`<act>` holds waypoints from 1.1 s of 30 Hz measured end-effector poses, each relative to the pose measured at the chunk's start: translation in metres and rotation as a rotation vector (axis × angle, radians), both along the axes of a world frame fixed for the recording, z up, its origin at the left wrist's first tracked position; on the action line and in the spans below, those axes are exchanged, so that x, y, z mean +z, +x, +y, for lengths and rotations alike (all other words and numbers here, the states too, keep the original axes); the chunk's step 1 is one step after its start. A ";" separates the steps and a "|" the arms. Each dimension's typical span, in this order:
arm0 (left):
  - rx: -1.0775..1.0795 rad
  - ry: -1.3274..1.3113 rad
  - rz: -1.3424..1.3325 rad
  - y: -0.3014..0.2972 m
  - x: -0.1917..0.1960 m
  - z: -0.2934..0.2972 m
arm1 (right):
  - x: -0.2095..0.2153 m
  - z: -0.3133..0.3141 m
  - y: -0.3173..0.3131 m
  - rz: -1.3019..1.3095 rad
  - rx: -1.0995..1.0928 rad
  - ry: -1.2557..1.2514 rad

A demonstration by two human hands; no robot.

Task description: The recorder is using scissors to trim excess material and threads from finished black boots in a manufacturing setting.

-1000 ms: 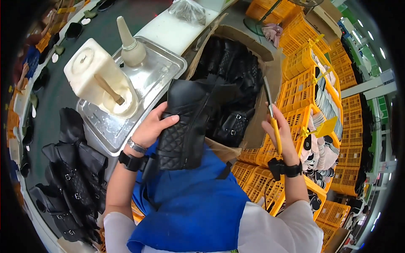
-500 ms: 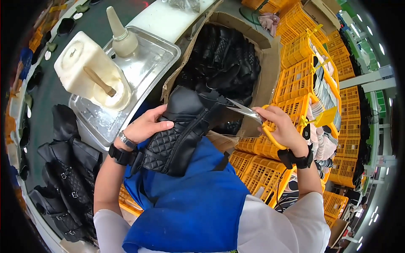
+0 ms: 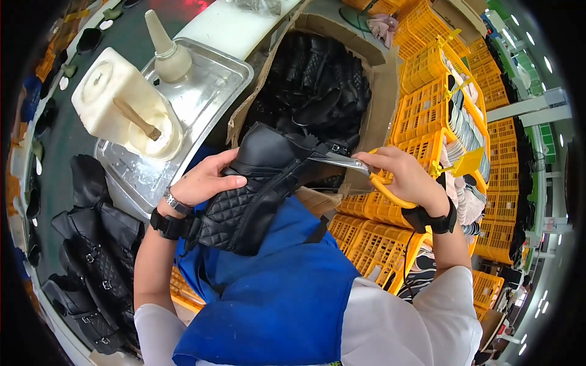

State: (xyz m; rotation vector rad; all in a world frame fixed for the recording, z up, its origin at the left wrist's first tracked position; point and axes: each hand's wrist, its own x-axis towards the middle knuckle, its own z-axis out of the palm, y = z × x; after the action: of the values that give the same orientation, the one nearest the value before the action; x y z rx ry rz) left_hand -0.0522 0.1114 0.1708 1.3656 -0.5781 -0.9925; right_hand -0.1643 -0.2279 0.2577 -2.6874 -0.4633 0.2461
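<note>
My left hand (image 3: 210,180) grips a black quilted boot upper (image 3: 247,204), thumb lying on its front face, fingers hidden behind. The piece has straps and a seam or zip line down its side, and it rests over my blue apron (image 3: 274,280). My right hand (image 3: 397,177) is closed round the yellow handles of a pair of scissors (image 3: 381,186). Their metal blades lie against the upper's right edge, near its jagged-edged top. Whether the blades bite into the material I cannot tell.
Behind the upper stands a cardboard box (image 3: 383,91) full of black uppers. On the left, a metal tray (image 3: 213,79) bears a white glue container (image 3: 101,91) with a brush (image 3: 137,119) and a nozzle bottle (image 3: 171,58). More uppers (image 3: 97,244) lie nearby. Yellow crates (image 3: 421,110) are stacked right.
The scissors have shifted left, their blades now closer together and against the upper's edge. My right hand moved slightly left and down with them. My left hand keeps its hold.
</note>
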 end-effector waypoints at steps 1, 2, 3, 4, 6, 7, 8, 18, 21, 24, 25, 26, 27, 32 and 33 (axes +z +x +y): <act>0.000 0.001 0.001 0.000 -0.001 0.001 | 0.000 0.000 0.001 0.020 0.015 0.064; 0.000 -0.002 0.021 0.001 -0.003 0.001 | 0.000 0.000 0.002 0.040 0.029 0.127; -0.001 -0.004 0.040 0.001 -0.004 0.002 | 0.000 0.001 0.002 0.041 0.029 0.127; -0.001 -0.004 0.041 0.001 -0.004 0.001 | 0.000 0.003 0.002 0.102 0.013 0.171; -0.030 0.022 -0.026 0.002 -0.003 0.001 | 0.000 0.005 0.004 0.165 -0.003 0.215; -0.029 0.023 -0.024 0.002 -0.001 0.001 | 0.001 0.006 0.005 0.186 -0.005 0.250; -0.020 0.012 -0.005 0.001 0.002 0.000 | 0.002 0.007 0.005 0.206 -0.007 0.283; -0.005 0.012 0.040 0.001 -0.001 0.003 | 0.002 0.013 0.000 0.436 -0.148 0.356; -0.017 0.031 0.010 0.002 -0.003 0.003 | 0.000 0.012 0.000 0.395 -0.131 0.372; -0.011 0.034 -0.004 0.002 -0.003 0.001 | 0.001 0.010 0.000 0.414 -0.134 0.340; -0.013 0.033 -0.004 0.002 -0.003 0.000 | -0.006 0.008 -0.001 0.339 -0.105 0.356; -0.017 0.027 -0.005 0.002 -0.003 -0.001 | -0.010 0.007 -0.002 0.265 -0.073 0.373; -0.022 0.021 -0.006 0.001 -0.003 -0.002 | -0.010 0.008 -0.002 0.265 -0.074 0.373; -0.032 0.015 -0.028 0.000 -0.003 -0.003 | -0.010 0.012 -0.004 0.311 -0.130 0.398; -0.018 0.020 -0.046 -0.001 -0.002 -0.004 | -0.009 0.011 -0.005 0.311 -0.127 0.406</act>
State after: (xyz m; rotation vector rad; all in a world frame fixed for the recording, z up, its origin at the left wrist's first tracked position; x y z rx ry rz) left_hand -0.0533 0.1071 0.1692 1.4061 -0.6172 -0.9864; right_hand -0.1694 -0.2172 0.2484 -2.2210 -0.2171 0.4691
